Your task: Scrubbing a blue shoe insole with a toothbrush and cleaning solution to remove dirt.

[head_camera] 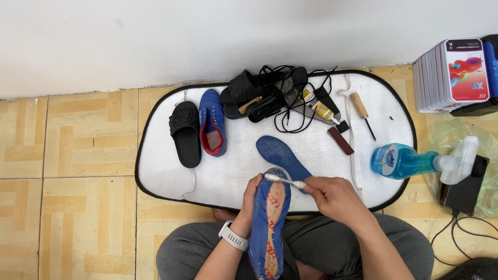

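Right hand (336, 197) clamped on a white toothbrush (285, 180), fingers (317, 182) curled together round its handle, bristle end pointing left and resting on the toe of a blue shoe (268, 228). Left hand (251, 199) wrapped round that shoe's left side, fingers closed on it, holding it sole-up over the lap. Shoe's long axis running away from the body, toe toward the white mat (228, 166), heel down by the knees; brush lying across it, nearly at right angles. Right hand the nearer to the brush head, left hand just beside the toe. Just beyond the toe, touching or almost so, a loose blue insole (282, 155) angled up-left. Farther out on the mat: a second blue shoe (212, 128) beside a black slide (186, 133), a glue tube (320, 109), an awl (361, 111). Bare mat left of the toe; blue spray bottle (415, 161) lying well right, across the mat's edge. Floor tiles open on the left.
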